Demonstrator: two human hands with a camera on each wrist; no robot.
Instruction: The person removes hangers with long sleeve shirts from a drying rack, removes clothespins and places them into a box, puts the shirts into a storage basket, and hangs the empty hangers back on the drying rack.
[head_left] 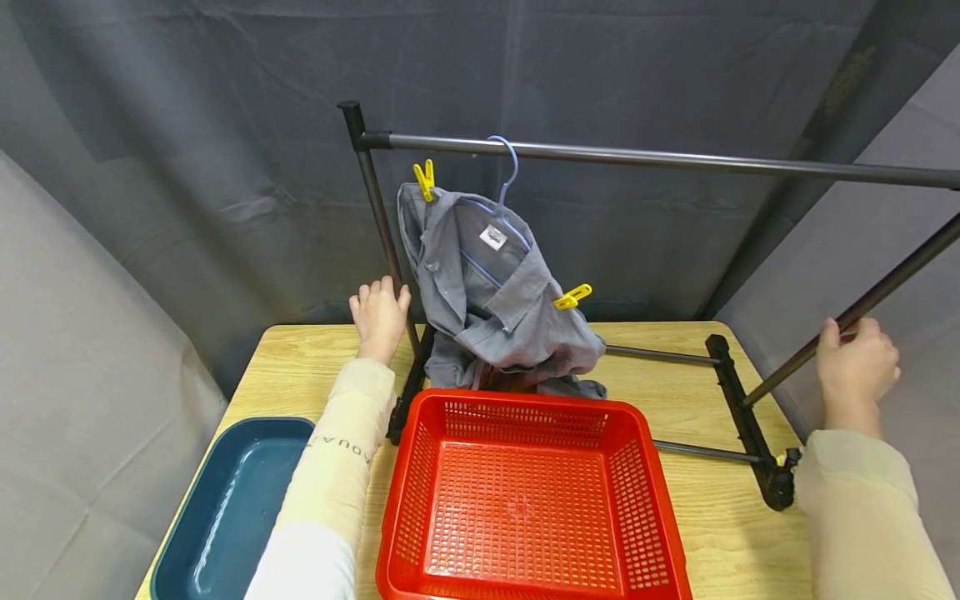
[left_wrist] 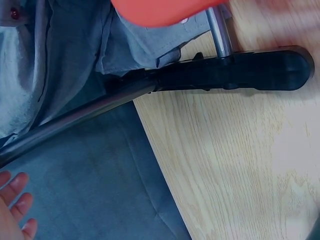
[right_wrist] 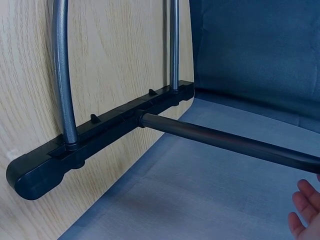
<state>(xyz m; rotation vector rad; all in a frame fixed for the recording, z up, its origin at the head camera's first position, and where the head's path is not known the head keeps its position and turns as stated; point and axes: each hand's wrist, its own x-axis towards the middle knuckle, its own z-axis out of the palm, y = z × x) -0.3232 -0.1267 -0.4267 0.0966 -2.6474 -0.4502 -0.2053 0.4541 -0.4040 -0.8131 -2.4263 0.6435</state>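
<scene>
So the clothes rack (head_left: 675, 161) is standing on a wooden table (head_left: 300, 367), and a gray shirt (head_left: 517, 296) hangs off its top bar near the left end on a blue hanger (head_left: 515, 162). Two yellow clips (head_left: 426, 181) are on the shirt, one on each shoulder, and its lower part bunches down behind the red basket (head_left: 525, 398). The left hand (head_left: 379, 321) is right by the left post (head_left: 377, 208), fingers loose and spread, not wrapped around anything. The right hand (head_left: 858, 371) is up against the right post (head_left: 915, 259), fingers loosely bent rather than clenched; can't tell if they're putting any pressure on it. The red basket sits in front of the rack, a blue tray (head_left: 232, 508) is off to its left, and a gray curtain (head_left: 600, 75) hangs behind everything.
</scene>
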